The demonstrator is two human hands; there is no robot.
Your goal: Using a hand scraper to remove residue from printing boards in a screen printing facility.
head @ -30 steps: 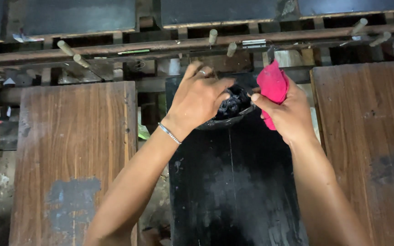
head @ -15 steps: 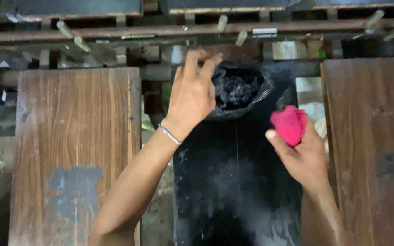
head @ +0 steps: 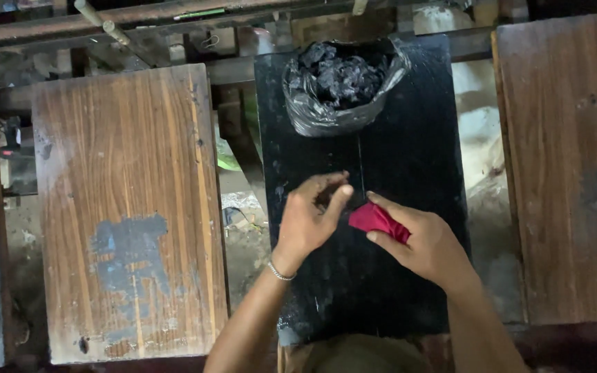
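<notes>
A black-coated board [head: 409, 159] lies in front of me. At its far end sits an open black plastic bag [head: 340, 83] full of dark lumps. My right hand [head: 426, 242] grips a red cloth [head: 376, 220] and presses it against the board's middle. My left hand [head: 312, 214] is right beside the cloth, fingers curled and pinched together near its edge; whether something dark is held between them cannot be made out. A thin bracelet circles my left wrist.
A brown wooden board [head: 129, 207] with a grey-blue paint patch lies to the left, another brown board [head: 568, 159] to the right. Gaps between boards show rubble below. A dark wooden rail with pegs [head: 105, 21] runs along the far side.
My left hand left the bag and came down to the board's middle. My right hand brought the red cloth down and left to meet it. The view shifted toward the board.
</notes>
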